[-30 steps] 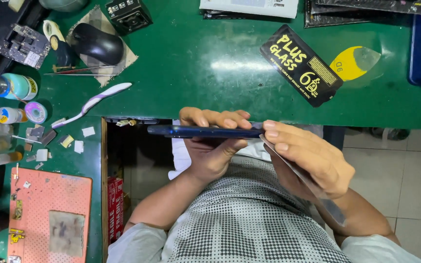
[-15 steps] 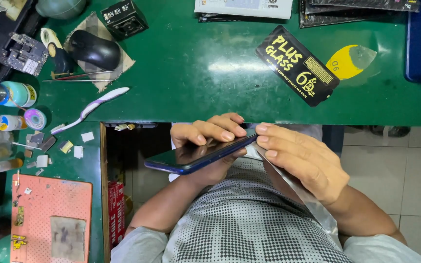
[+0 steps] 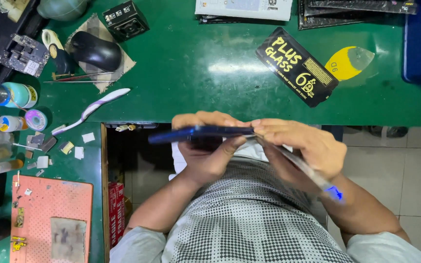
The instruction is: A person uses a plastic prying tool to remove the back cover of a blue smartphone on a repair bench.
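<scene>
Holding a dark blue phone (image 3: 200, 133) edge-on above the lap, just off the near edge of the green bench (image 3: 196, 83), the person cradles it in the left hand (image 3: 205, 151), fingers curled over the far edge and thumb pressed up under it, so that this grip is closed around the phone. The right hand (image 3: 303, 148) meets the phone's right end, its fingertips pinched together on a thin clear film (image 3: 298, 165) that runs from the phone's edge slantwise down past the wrist, ending in a small blue tab (image 3: 336, 194). Both hands hover over a chequered grey shirt (image 3: 249, 219). On the bench beyond lies a black flat packet (image 3: 296, 65) with yellow print, and beside it a yellow teardrop sticker (image 3: 348, 62). To the left rest a black computer mouse (image 3: 96, 51) on a cloth, a white and purple toothbrush (image 3: 93, 109), small rolls of tape (image 3: 36, 119), and an orange work mat (image 3: 49, 219) at the lower corner.
</scene>
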